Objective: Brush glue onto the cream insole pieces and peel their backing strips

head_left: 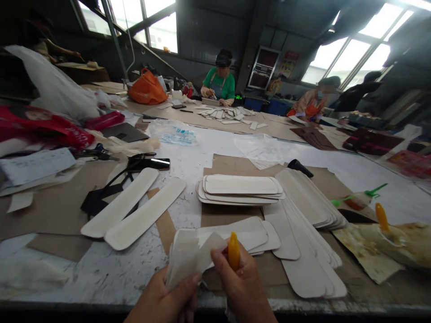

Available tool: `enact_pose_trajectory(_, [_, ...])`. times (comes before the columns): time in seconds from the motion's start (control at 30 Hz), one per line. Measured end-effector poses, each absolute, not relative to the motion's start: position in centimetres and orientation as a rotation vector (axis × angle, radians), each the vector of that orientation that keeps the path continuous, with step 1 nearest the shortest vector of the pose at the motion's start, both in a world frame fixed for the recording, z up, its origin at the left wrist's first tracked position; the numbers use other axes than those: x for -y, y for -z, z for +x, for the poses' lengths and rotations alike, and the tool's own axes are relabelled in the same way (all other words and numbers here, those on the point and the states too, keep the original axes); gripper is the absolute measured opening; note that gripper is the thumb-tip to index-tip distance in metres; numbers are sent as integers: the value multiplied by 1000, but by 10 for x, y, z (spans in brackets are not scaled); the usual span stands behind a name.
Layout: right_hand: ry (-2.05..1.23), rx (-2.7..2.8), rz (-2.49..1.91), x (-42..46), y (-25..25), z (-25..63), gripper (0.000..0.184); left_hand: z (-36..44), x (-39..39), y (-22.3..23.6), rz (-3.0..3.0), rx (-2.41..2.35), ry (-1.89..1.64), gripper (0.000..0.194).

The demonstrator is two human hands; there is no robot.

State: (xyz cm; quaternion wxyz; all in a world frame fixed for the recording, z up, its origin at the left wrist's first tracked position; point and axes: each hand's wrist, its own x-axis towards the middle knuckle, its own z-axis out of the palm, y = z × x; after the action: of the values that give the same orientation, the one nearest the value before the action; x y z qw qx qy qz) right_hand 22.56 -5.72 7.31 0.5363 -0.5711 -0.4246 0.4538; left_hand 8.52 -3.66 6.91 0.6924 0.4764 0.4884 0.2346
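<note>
Far left: a white printed sheet (38, 166) carries faint lines of marks, not readable. Beyond it, a red bag (43, 128) bears pale lettering along its lower right, also illegible. To their right, two long white strips (120, 202) lie side by side at a slant, one over a black strap. A phone (150, 164) lies just beyond the strips; no brand can be made out. Next, a clear plastic bag (175, 133) shows blue printing, crumpled and not readable.

Centre, near edge: the left hand (171, 296) is clamped on a stack of white pieces (183, 258), held upright between thumb and fingers. The right hand (240, 280) is directly beside it, closed around a yellow-handled tool (233, 253), its thumb against the loose corner of a piece at the stack's right side. Beyond the hands, a pile of white panels (240, 185) rests on brown board. A lit green sign (238, 97) in the background is too small to read.

Right: the wall poster (288, 63) has yellow characters, blurred. Fanned panels (310, 197) lie to the right of the pile. Far right, red packaging (412, 159) shows markings that cannot be deciphered.
</note>
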Motion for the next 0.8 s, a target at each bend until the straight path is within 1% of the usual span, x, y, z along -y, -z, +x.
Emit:
enact_pose_trajectory(0.2, [-1206, 866, -1302, 57, -69, 234, 33, 89, 39, -65, 938, -1165, -592, 52])
enact_pose_trajectory(0.33, [-1188, 848, -1230, 61, -66, 223, 34, 97, 39, -65, 982, -1192, -673, 52])
enact_pose_trajectory(0.47, [-1314, 756, -1180, 65, -65, 215, 35, 104, 43, -68, 997, -1210, -640, 52])
enact_pose_trajectory(0.6, [-1230, 710, -1248, 65, -65, 221, 41, 112, 49, -66, 987, -1130, -591, 53])
enact_pose_trajectory(0.73, [-1383, 765, -1179, 64, -67, 227, 42, 116, 49, -62, 846, -1017, -632, 46])
enact_pose_trajectory(0.8, [-1359, 790, -1185, 64, -69, 227, 38, 118, 48, -62, 746, -950, -669, 41])
